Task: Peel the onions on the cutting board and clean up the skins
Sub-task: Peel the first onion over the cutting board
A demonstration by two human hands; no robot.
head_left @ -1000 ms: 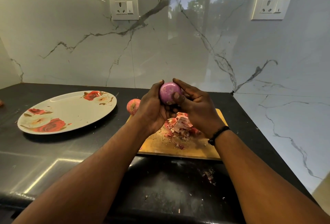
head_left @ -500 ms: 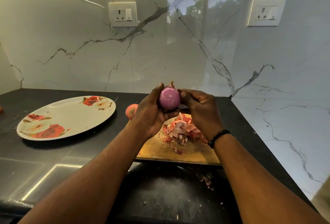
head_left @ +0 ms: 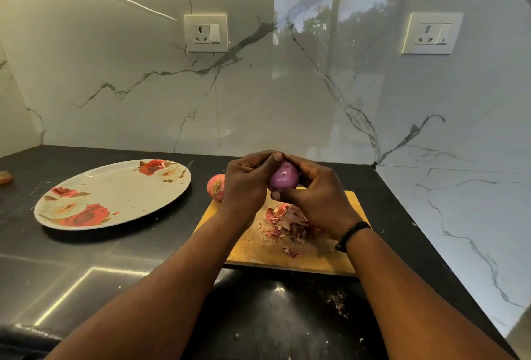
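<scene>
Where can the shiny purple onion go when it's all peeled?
The flowered oval plate is bare. Dark counter between it and the wooden cutting board is free. The board's middle is crowded with papery red skins; an unpeeled onion sits at its left corner.

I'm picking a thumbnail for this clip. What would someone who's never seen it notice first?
Both hands, the left hand and the right hand, cupping a glossy purple onion above the cutting board at the centre. Under them, a heap of reddish skins lies on the board. To the left, a big rose-patterned plate rests on the dark counter.
</scene>
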